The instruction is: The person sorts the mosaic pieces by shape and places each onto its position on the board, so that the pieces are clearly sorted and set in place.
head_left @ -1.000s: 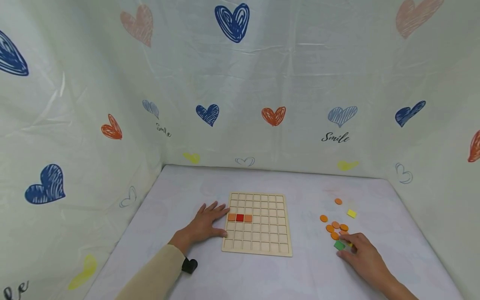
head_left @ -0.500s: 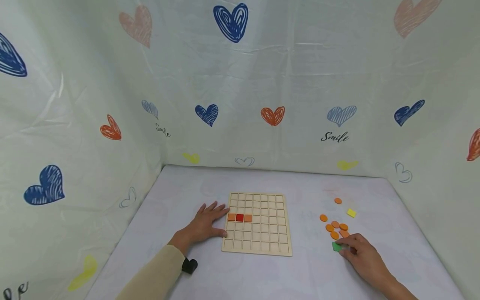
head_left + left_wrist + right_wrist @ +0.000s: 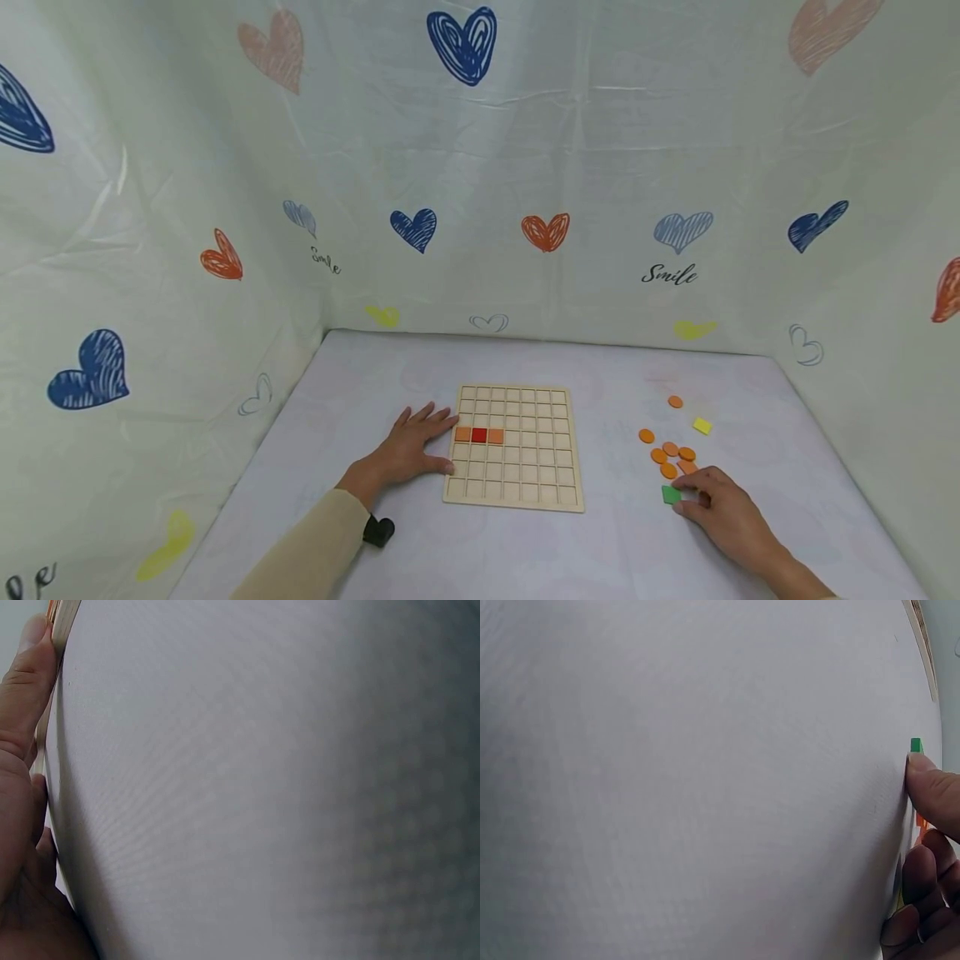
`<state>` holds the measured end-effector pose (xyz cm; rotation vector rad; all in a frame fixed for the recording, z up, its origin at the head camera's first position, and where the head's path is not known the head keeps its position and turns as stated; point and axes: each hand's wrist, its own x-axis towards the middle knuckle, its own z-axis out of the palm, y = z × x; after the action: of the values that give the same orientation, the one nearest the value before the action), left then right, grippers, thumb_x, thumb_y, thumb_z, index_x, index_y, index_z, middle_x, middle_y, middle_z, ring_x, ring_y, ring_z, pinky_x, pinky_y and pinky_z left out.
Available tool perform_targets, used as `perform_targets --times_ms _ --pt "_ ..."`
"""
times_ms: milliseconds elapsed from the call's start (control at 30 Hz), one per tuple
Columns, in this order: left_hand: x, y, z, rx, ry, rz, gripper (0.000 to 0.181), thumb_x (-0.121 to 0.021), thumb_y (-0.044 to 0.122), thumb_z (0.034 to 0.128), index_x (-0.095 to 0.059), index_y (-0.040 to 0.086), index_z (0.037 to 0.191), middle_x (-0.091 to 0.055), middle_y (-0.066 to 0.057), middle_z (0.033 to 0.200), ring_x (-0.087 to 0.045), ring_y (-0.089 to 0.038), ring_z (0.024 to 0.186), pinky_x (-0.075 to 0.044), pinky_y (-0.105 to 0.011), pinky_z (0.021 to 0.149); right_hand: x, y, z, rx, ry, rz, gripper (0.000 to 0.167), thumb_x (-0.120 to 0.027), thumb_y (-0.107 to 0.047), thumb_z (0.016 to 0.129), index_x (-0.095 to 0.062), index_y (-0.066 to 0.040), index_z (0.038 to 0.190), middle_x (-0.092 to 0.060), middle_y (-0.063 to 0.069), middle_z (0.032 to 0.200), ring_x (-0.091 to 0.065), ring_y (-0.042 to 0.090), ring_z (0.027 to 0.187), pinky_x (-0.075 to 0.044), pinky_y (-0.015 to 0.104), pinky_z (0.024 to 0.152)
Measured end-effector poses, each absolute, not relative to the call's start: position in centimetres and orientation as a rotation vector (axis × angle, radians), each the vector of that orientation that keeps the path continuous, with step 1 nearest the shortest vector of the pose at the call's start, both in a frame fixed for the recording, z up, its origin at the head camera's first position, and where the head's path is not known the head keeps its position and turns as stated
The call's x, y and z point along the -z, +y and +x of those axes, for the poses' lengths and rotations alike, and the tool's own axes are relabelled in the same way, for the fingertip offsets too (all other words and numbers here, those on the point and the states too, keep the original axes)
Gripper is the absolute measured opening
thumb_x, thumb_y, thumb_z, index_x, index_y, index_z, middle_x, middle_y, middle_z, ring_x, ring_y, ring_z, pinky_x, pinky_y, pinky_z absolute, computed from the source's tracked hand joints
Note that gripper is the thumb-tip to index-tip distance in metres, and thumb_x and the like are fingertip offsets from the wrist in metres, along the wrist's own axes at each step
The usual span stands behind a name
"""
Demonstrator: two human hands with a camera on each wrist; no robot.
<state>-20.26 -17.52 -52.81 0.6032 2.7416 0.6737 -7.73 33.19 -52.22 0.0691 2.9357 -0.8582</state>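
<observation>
My left hand lies with fingers spread along the left edge of a wooden grid board; its thumb and fingertips touch the rim. One row of the board holds a red square tile between two orange square tiles. To the right of the board, my right hand pinches a green square tile between thumb and index finger, low at the table. In the right wrist view the thumb covers most of the green tile. The other right fingers are curled under the palm.
Several orange discs lie loose just beyond the right hand, with an orange flat piece partly behind its fingers. Farther back is a yellow square tile. A white curtain with printed hearts closes off the table's back and sides.
The green tile has shifted slightly left and nearer, with the right index finger and thumb closing in on it. A yellow piece glimpsed under that hand is now hidden. The left hand stays still.
</observation>
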Motion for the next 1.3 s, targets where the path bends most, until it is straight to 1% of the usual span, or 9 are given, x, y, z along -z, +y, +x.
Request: perform_targets --times_ms 167,333,433,567,733,900,1100,1300 --pt "52.9 -17.5 -20.2 -0.678 2.739 0.595 0.092 -0.084 0.056 0.0824 -0.047 0.026 0.161 -0.039 -0.001 0.17 -0.018 -0.031 0.164 -0.003 -0.058 0.134 52.3 33.1 -7.8 0.855 2.954 0.085 0.029 -0.083 -0.021 0.091 -0.078 -0.01 0.117 -0.062 0.001 0.107 -0.046 0.008 0.079 -0.039 0.021 0.061" --pt "52.9 -17.5 -20.2 -0.68 2.735 0.584 0.092 -0.084 0.057 0.0826 -0.046 0.026 0.161 -0.038 -0.001 0.171 -0.017 -0.03 0.164 -0.002 -0.057 0.134 51.9 33.0 -8.0 0.947 2.943 0.136 0.039 -0.081 -0.025 0.093 -0.074 -0.004 0.125 -0.073 0.0 0.107 -0.059 0.007 0.084 -0.051 0.019 0.068" --pt "52.9 -17.5 -20.2 -0.678 2.742 0.585 0.092 -0.084 0.056 0.0827 -0.047 0.026 0.161 -0.038 -0.001 0.171 -0.017 -0.03 0.164 -0.002 -0.057 0.134 51.6 32.8 -8.3 1.023 2.93 0.155 0.037 -0.08 -0.022 0.094 -0.072 -0.004 0.126 -0.075 0.0 0.102 -0.063 0.004 0.085 -0.055 0.018 0.07" --pt "52.8 -17.5 -20.2 -0.677 2.746 0.587 0.091 -0.085 0.055 0.0826 -0.047 0.026 0.161 -0.039 -0.001 0.17 -0.018 -0.031 0.164 -0.003 -0.058 0.134 51.4 32.4 -8.8 1.059 2.957 0.142 0.033 -0.079 -0.017 0.094 -0.073 -0.007 0.125 -0.075 0.001 0.102 -0.062 0.0 0.084 -0.055 0.018 0.07" --pt "52.6 -17.5 -20.1 -0.68 2.744 0.59 0.091 -0.085 0.053 0.0827 -0.048 0.025 0.16 -0.04 -0.002 0.17 -0.018 -0.031 0.164 -0.003 -0.058 0.134 51.3 31.7 -9.6 1.132 2.988 0.077 0.031 -0.079 -0.012 0.094 -0.073 -0.007 0.125 -0.078 0.003 0.105 -0.062 -0.003 0.084 -0.055 0.017 0.069" --pt "52.4 -17.4 -20.1 -0.672 2.744 0.585 0.091 -0.085 0.053 0.0829 -0.048 0.025 0.161 -0.039 -0.002 0.17 -0.018 -0.031 0.164 -0.003 -0.058 0.134 51.2 30.9 -10.3 1.18 2.995 0.037 0.031 -0.079 -0.007 0.093 -0.074 -0.01 0.124 -0.078 0.005 0.108 -0.065 -0.002 0.085 -0.056 0.017 0.071" --pt "52.4 -17.4 -20.1 -0.675 2.739 0.578 0.091 -0.084 0.054 0.0832 -0.047 0.026 0.161 -0.038 -0.001 0.171 -0.018 -0.03 0.164 -0.002 -0.057 0.134 51.2 30.2 -11.1 1.185 2.962 0.057 0.03 -0.078 -0.007 0.094 -0.074 -0.01 0.124 -0.078 0.005 0.106 -0.066 0.004 0.087 -0.057 0.019 0.071" --pt "52.4 -17.4 -20.0 -0.695 2.73 0.572 0.091 -0.085 0.054 0.0833 -0.047 0.026 0.161 -0.038 -0.001 0.171 -0.017 -0.03 0.164 -0.001 -0.056 0.134 51.2 29.6 -11.8 1.206 2.976 0.022 0.03 -0.077 -0.007 0.095 -0.074 -0.009 0.125 -0.079 0.006 0.108 -0.066 0.0 0.086 -0.056 0.018 0.069"
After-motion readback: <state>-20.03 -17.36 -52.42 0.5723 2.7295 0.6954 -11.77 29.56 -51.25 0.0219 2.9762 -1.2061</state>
